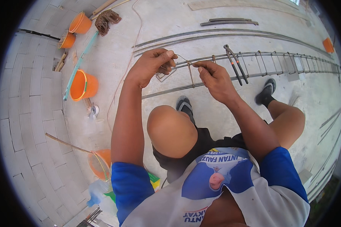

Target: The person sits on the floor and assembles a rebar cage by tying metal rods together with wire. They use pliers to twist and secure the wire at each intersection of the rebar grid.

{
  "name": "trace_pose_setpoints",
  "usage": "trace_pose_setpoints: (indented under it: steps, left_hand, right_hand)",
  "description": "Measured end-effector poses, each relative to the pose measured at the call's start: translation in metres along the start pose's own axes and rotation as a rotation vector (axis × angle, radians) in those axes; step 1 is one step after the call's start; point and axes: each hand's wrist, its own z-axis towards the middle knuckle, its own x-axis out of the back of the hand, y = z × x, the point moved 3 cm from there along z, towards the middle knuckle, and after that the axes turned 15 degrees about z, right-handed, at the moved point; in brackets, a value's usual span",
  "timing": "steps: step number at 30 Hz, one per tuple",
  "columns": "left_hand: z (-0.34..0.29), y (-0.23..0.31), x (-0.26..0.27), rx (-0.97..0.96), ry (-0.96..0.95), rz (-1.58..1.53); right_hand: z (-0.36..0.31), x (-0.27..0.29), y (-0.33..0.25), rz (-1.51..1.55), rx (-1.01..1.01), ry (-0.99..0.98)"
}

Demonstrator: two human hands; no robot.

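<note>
A long rebar cage (276, 73) with square stirrups lies across the floor in front of me. My left hand (155, 65) is closed above its left end, thumb and fingers pinching a thin tie wire (182, 57) that runs toward the upper bar. Close by, my right hand (215, 77) pinches with thumb and index finger beside a stirrup (191, 77); it seems to grip the wire's other part, though the fingertips cover it. Tower pincers (236, 66) with black and orange handles rest across the cage, right of my right hand, untouched.
Loose steel bars (216, 34) lie beyond the cage, with short dark bars (229, 22) farther off. A bundle of brown wire or stirrups (107, 21) sits at the far left. Orange buckets (83, 85) line the block wall (30, 113). My sandalled feet stand just before the cage.
</note>
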Motion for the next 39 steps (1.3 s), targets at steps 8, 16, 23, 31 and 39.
trace_pose_setpoints:
  steps: [8, 16, 23, 31, 39]
  left_hand:
    - [0.124, -0.159, 0.008, 0.093, 0.248, 0.448]
    - [0.198, -0.186, -0.023, 0.2, 0.071, 0.452]
    - [0.224, -0.208, -0.055, 0.178, 0.073, 0.202]
    - [0.225, -0.197, -0.06, 0.208, 0.095, -0.055]
    - [0.182, -0.179, -0.056, 0.058, 0.083, 0.125]
  right_hand:
    - [0.025, 0.046, 0.173, 0.409, -0.771, 0.359]
    - [0.108, 0.015, 0.219, 0.492, -0.871, 0.382]
    - [0.13, 0.004, 0.239, 0.481, -0.84, 0.298]
    - [0.129, -0.01, 0.223, -0.2, -0.377, 0.259]
    - [0.138, -0.009, 0.212, -0.445, -0.215, 0.098]
